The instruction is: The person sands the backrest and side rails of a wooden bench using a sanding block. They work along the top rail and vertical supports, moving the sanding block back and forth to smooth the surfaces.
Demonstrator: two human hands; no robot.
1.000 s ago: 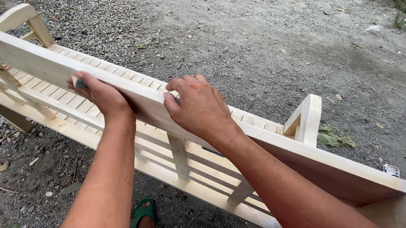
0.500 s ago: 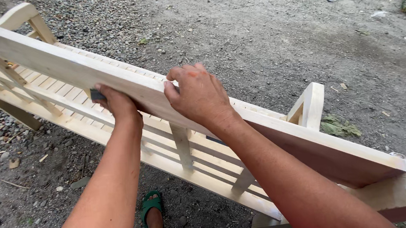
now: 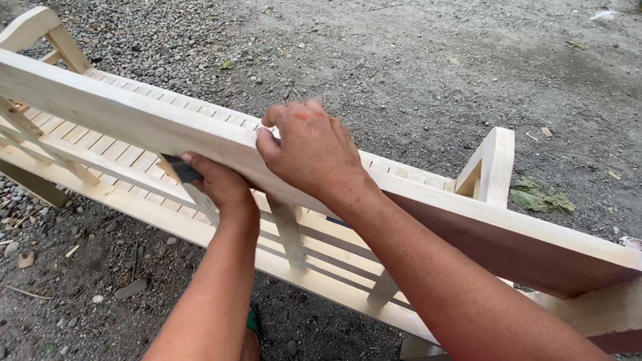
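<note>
A long pale wooden bench (image 3: 79, 109) stands on gravel, seen from behind its backrest. My left hand (image 3: 219, 184) presses a small dark piece of sandpaper (image 3: 181, 170) against the back face of the top rail. My right hand (image 3: 310, 152) grips over the top edge of that rail, just right of the left hand, with a bit of white material under its fingers. Both forearms reach in from the bottom of the view.
The bench's armrests (image 3: 492, 164) stick up at right and far left. Slatted seat (image 3: 122, 156) lies beyond the rail. Gravel and dirt ground (image 3: 418, 45) surrounds it, with dry leaves (image 3: 538, 197) at right. My foot in a green sandal (image 3: 252, 344) shows below.
Both hands have slid to the right along the top rail, and the left hand with the sandpaper sits lower on the rail's back face. The camera view has shifted with them.
</note>
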